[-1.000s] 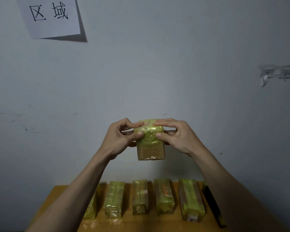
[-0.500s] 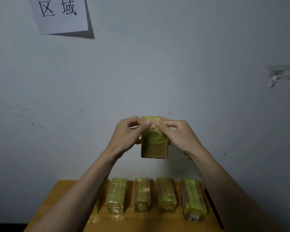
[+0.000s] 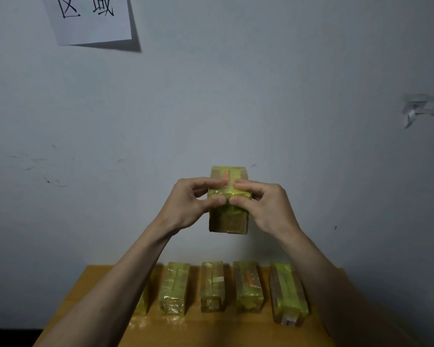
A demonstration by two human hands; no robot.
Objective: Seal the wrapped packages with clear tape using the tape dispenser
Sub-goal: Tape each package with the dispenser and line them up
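since a second ago the held package [image 3: 228, 201] has tipped so its top face shows. left hand [image 3: 186, 205] and right hand [image 3: 263, 205] have their fingers curled on its yellow-green, glossy wrap, above the bench [image 3: 85, 291]. five packages [image 3: 212, 286] line the bench's far edge, narrow gaps between.

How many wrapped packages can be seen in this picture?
6: one held package gripped by the left hand and the right hand; five on the table, the leftmost mostly hidden behind the left arm. More may be hidden.
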